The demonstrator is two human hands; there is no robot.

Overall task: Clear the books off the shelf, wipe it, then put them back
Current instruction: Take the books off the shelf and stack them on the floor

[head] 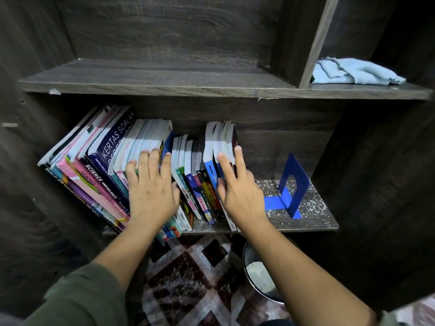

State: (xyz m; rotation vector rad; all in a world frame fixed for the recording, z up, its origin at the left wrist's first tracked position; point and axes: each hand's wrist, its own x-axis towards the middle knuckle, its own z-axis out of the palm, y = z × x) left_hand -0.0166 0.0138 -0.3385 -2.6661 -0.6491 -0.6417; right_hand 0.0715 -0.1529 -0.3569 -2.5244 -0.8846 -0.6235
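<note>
Glossy paperback books (188, 175) lean mid-frame — slippery, floppy, heavy together. Left hand (153, 191) and right hand (240, 191) press spread fingers on them; best clamped from both ends.

Left hand (150, 191) hides book spines; bin (255, 274) partly behind right forearm; small titles unreadable.

Lower centre of the frame I see a patterned rug (188, 274), dark maroon and white diamonds. Just right of it stands a round metal bin (263, 278) with something pale inside. Blue metal bookend (290, 187) upright at middle right.
</note>
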